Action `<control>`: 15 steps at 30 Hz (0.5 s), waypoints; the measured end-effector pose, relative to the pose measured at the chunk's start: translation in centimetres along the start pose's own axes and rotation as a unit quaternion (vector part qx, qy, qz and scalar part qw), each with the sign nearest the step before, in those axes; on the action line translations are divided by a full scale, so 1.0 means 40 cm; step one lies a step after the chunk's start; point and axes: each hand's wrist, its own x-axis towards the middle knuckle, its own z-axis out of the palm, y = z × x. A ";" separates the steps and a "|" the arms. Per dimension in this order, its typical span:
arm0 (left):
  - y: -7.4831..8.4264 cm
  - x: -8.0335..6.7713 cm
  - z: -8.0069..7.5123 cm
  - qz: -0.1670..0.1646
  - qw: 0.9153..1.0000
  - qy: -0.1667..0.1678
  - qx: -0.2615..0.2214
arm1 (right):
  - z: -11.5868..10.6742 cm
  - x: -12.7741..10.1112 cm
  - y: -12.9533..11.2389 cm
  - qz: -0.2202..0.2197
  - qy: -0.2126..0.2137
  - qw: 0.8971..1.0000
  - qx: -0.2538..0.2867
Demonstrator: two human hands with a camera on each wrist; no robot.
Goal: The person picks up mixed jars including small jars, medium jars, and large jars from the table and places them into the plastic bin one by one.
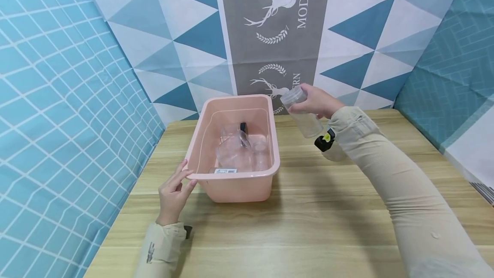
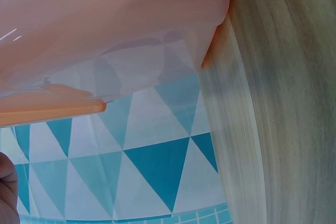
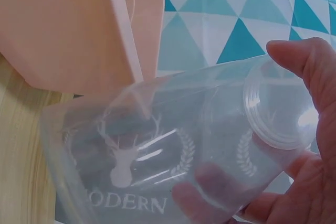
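Wooden table (image 1: pixel 308 226) backed by blue triangle-patterned wall cloth (image 1: pixel 185 25). Gripping a clear plastic jar (image 1: pixel 302 113) with right hand (image 1: pixel 318 101), fingers curled round it, just beside and above the pink tub (image 1: pixel 235 183). Touching the tub's near rim with left hand (image 1: pixel 173 194), fingers relaxed, clear containers (image 1: pixel 239 151) lying inside.

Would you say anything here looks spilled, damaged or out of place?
Nothing looks spilled or broken. The clear jar in the right hand is held tilted beside the pink bin, in the air. The clear containers inside lie jumbled. The left hand touches the bin's rim.
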 end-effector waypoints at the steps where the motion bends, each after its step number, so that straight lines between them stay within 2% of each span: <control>1: -0.001 0.000 0.000 0.000 1.000 0.000 -0.001 | 0.003 0.001 -0.001 -0.002 0.001 1.000 -0.003; 10: -0.001 -0.003 0.003 -0.002 1.000 0.001 -0.007 | 0.012 0.006 -0.011 -0.006 0.009 0.999 -0.034; 15: 0.000 -0.001 0.004 -0.002 1.000 0.004 -0.011 | 0.010 0.012 -0.023 -0.004 0.003 1.000 -0.015</control>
